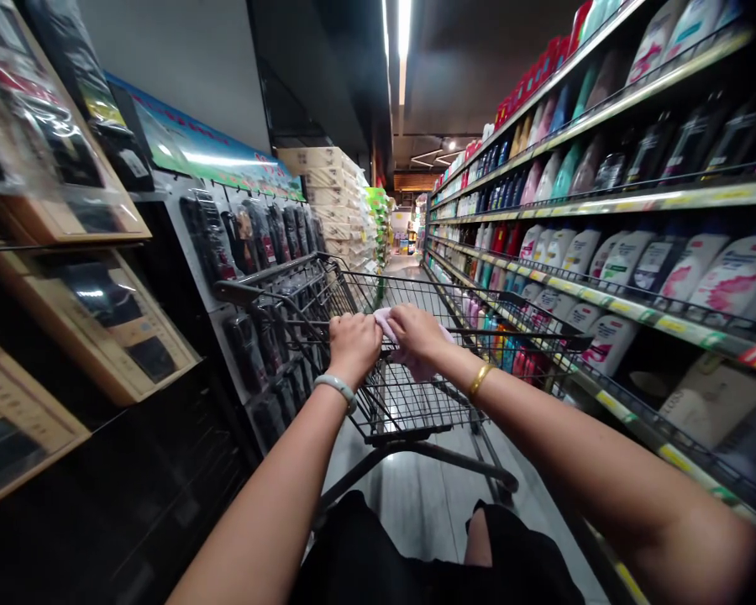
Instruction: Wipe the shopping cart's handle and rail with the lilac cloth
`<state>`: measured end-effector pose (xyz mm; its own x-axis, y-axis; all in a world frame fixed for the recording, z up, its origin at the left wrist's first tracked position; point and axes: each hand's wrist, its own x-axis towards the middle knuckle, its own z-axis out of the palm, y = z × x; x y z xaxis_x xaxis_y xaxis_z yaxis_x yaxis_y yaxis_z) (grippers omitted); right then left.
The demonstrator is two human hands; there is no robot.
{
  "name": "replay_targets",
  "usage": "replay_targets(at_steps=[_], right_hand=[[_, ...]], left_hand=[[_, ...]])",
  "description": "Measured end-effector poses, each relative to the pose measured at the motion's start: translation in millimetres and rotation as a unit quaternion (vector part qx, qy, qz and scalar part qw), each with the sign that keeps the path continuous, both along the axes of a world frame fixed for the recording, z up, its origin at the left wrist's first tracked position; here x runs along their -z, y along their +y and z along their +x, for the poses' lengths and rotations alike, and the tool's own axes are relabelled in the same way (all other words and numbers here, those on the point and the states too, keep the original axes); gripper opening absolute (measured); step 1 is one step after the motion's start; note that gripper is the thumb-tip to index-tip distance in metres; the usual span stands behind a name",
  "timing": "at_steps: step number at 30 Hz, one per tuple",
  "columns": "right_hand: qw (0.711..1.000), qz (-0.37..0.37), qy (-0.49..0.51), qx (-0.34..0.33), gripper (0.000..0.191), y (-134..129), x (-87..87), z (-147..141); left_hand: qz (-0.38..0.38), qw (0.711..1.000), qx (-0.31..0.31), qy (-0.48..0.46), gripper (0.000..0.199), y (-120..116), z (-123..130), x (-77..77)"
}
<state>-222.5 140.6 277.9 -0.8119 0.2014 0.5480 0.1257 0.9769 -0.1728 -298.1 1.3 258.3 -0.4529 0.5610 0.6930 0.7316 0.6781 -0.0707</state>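
A dark wire shopping cart (416,420) stands right in front of me, its basket showing bare mesh. My left hand (354,346), with a pale bangle at the wrist, is closed around the cart's near top bar. Close beside it, my right hand (419,329) grips a light pink cloth (416,363) against the same bar; a gold bracelet circles that wrist. Part of the cloth hangs down below the fingers. The palm side of both hands is hidden.
Shelves of shampoo bottles (623,256) line the right side. On the left are boxed goods (126,323) and a rack of hanging packages (270,231). Stacked cartons (337,197) stand farther along. Between them the tiled aisle floor (406,265) runs ahead.
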Motion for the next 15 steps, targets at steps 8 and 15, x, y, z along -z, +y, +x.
replay_targets(at_steps=[8,15], right_hand=[[0.967,-0.190,0.167,-0.035,0.044,17.8,-11.5,-10.9],[0.910,-0.344,0.226,-0.039,0.058,18.0,-20.1,-49.4]], left_hand=[[0.011,1.000,0.010,-0.006,0.041,-5.7,-0.1,-0.3],[-0.007,0.997,0.070,-0.031,0.053,-15.9,-1.9,-4.6]])
